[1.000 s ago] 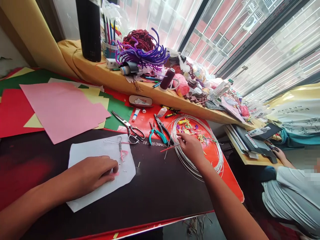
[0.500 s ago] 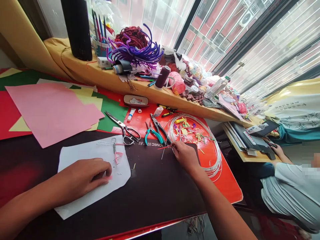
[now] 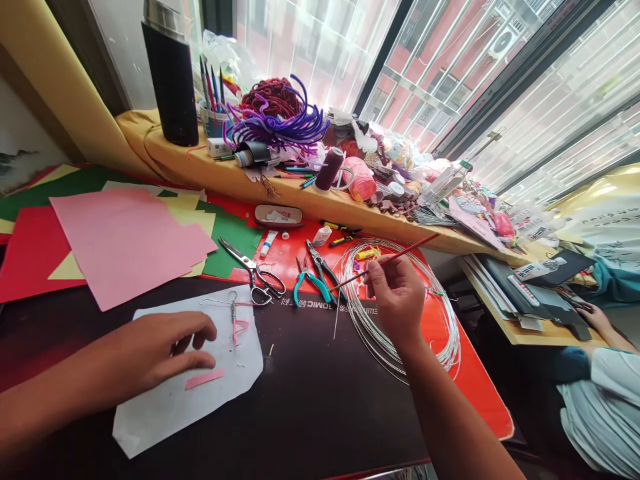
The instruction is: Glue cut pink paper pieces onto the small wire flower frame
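While I am watching from afar, the tabletop (image 3: 320,383) is supporting the white paper (image 3: 155,423), and the left grip (image 3: 150,350) is hovering over it, fingers loosely curled, thumb apart, holding nothing I am able to see. The right grip (image 3: 400,300) is pinching a thin dark-red stick (image 3: 415,246) above the wire coil (image 3: 453,337), its long axis slanting from near left to far right. The pink strip (image 3: 205,379) is lying flat on the paper, just on the near side of the left thumb; it is running nearly left to right, right end slightly farther off, with the left grip much nearer. Beyond, a cup (image 3: 215,127) is holding upright pencils (image 3: 214,90), and an oblong case (image 3: 259,216) is cradling whitish pieces (image 3: 277,215).
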The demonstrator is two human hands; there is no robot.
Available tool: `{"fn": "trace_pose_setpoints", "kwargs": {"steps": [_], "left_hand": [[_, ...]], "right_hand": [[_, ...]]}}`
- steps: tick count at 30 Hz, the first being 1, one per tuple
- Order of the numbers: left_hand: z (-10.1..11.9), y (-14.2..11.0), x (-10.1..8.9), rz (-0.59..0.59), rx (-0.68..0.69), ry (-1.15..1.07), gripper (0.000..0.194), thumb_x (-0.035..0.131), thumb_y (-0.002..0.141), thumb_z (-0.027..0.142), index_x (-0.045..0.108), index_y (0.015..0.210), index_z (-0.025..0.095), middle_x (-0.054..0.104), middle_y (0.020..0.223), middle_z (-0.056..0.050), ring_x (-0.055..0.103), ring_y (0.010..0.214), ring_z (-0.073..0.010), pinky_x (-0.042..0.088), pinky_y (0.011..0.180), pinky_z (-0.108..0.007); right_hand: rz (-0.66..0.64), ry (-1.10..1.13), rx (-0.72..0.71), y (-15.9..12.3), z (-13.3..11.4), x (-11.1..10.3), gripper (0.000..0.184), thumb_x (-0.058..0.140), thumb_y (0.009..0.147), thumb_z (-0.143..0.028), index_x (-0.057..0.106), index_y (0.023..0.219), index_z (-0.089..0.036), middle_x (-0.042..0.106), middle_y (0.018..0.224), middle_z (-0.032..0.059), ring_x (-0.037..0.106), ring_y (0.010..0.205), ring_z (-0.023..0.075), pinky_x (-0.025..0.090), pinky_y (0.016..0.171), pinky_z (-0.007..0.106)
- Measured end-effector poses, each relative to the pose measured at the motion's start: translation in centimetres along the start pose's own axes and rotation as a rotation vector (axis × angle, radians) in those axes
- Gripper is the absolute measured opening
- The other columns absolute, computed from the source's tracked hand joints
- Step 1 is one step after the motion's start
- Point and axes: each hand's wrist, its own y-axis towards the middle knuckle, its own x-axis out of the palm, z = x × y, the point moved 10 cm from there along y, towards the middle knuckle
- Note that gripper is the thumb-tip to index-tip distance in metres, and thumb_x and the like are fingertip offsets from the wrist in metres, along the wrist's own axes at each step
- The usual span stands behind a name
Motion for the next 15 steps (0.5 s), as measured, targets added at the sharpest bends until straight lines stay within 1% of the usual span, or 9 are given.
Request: {"fn": "trace_pose_setpoints", "kwargs": {"steps": [1,3,5,7,9,11,12,13,15], "left_hand": [[0.1,0.9,-0.8,-0.021,-0.019,-0.009,0.030,0.067,0.094,0.059,0.076,0.099,0.031,0.077,0.084,0.002,0.065,0.071,-0.0214,0.045,0.064,-0.028],[1.2,3.5,-3.1,0.036,-0.027,0.002,0.036,0.062,0.097,0.062,0.076,0.102,0.029,0.077,0.088,-0.001,0.066,0.075,-0.0225,0.045,0.066,-0.029],[2.7,7.4,-5.1,0.133,-0.033,0.031,0.039,0.057,0.100,0.060,0.076,0.110,0.027,0.078,0.096,-0.003,0.068,0.084,-0.0242,0.046,0.070,-0.030],[4.6,12.1,-5.6,0.189,-0.005,0.052,0.040,0.060,0.099,0.053,0.074,0.122,0.024,0.079,0.108,-0.006,0.070,0.095,-0.0258,0.049,0.078,-0.032],[6.1,17.2,-5.2,0.225,0.022,0.079,0.047,0.065,0.098,0.044,0.068,0.138,0.020,0.076,0.126,-0.011,0.069,0.113,-0.0285,0.051,0.093,-0.034],[7.1,21.9,-4.2,0.248,0.020,0.165,0.063,0.075,0.092,0.041,0.062,0.148,0.015,0.068,0.143,-0.017,0.059,0.134,-0.0343,0.045,0.111,-0.039],[7.4,23.9,-3.5,0.249,0.006,0.175,0.067,0.078,0.091,0.042,0.061,0.149,0.013,0.067,0.145,-0.019,0.058,0.137,-0.0366,0.045,0.113,-0.041],[7.6,25.7,-2.7,0.249,-0.005,0.178,0.068,0.080,0.089,0.042,0.061,0.147,0.012,0.068,0.143,-0.021,0.059,0.135,-0.0381,0.046,0.112,-0.042],[8.1,28.3,-1.4,0.261,-0.023,0.179,0.062,0.083,0.086,0.038,0.066,0.140,0.011,0.070,0.138,-0.022,0.061,0.130,-0.0395,0.048,0.109,-0.044]], "right_hand": [[0.014,0.096,0.048,0.2,0.5,0.2,0.025,0.072,0.100,-0.046,0.061,0.094,-0.024,0.067,0.069,-0.0030,0.060,0.052,0.0143,0.051,0.050,0.027],[0.040,0.249,0.115,0.3,1.1,0.6,0.029,0.075,0.098,-0.048,0.059,0.095,-0.024,0.066,0.067,-0.0045,0.058,0.048,0.0128,0.048,0.046,0.025],[0.051,0.358,0.167,-0.2,1.6,1.1,0.031,0.076,0.097,-0.049,0.059,0.095,-0.023,0.066,0.066,-0.0048,0.058,0.047,0.0124,0.048,0.045,0.024],[0.045,0.456,0.221,-1.1,2.2,1.6,0.034,0.077,0.096,-0.051,0.058,0.094,-0.023,0.066,0.066,-0.0050,0.059,0.046,0.0122,0.049,0.044,0.024],[0.058,0.541,0.274,-2.3,3.0,1.7,0.037,0.080,0.094,-0.053,0.058,0.094,-0.023,0.067,0.066,-0.0047,0.059,0.046,0.0123,0.049,0.044,0.024],[0.065,0.578,0.329,-3.5,4.0,1.3,0.038,0.084,0.091,-0.052,0.061,0.097,-0.022,0.069,0.067,-0.0037,0.060,0.046,0.0123,0.049,0.045,0.024],[0.065,0.578,0.355,-4.0,4.6,0.8,0.037,0.084,0.091,-0.052,0.064,0.096,-0.021,0.070,0.069,-0.0026,0.060,0.046,0.0121,0.049,0.045,0.024],[0.070,0.575,0.370,-4.4,5.0,0.2,0.038,0.084,0.091,-0.053,0.066,0.096,-0.020,0.071,0.070,-0.0013,0.061,0.046,0.0120,0.049,0.046,0.024],[0.099,0.558,0.376,-4.9,5.6,-1.8,0.041,0.084,0.090,-0.056,0.071,0.098,-0.018,0.072,0.072,0.0004,0.061,0.047,0.0122,0.048,0.045,0.023]]}}
